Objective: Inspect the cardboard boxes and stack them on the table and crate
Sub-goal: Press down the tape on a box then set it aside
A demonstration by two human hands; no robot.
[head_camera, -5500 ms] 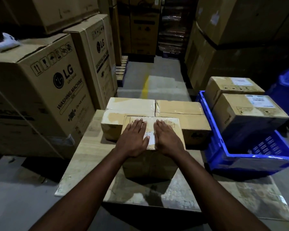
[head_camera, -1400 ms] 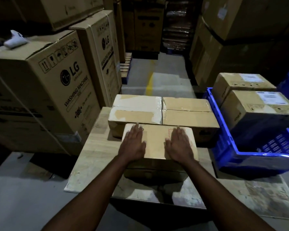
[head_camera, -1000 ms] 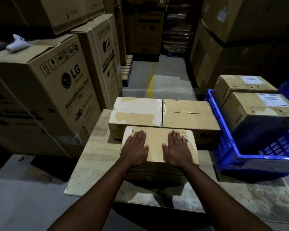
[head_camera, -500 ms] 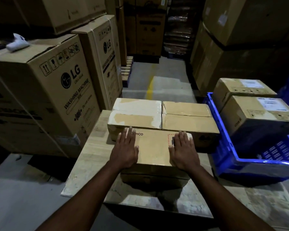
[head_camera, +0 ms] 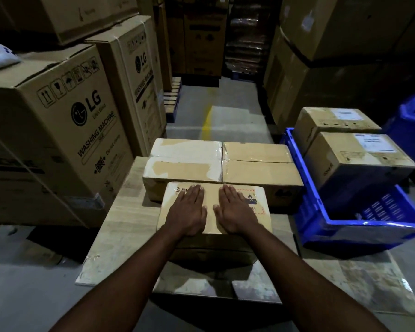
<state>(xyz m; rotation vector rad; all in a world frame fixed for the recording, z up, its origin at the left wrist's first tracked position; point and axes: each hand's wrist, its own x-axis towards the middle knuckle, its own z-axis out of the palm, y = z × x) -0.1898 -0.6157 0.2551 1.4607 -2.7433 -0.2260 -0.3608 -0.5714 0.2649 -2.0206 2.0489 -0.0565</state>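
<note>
Your left hand (head_camera: 188, 213) and right hand (head_camera: 235, 213) lie flat, fingers straight and together, on the box (head_camera: 213, 200); its long axis runs nine-to-three, both hands equally near.

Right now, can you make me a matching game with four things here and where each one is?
Things:
1 red-labelled box
2 blue crate
3 white-taped box
4 LG washing machine box

Places:
A left of the table
B under the left hand and right hand
C back left on the table
D right of the table

Pairs: 1-B, 2-D, 3-C, 4-A
</note>
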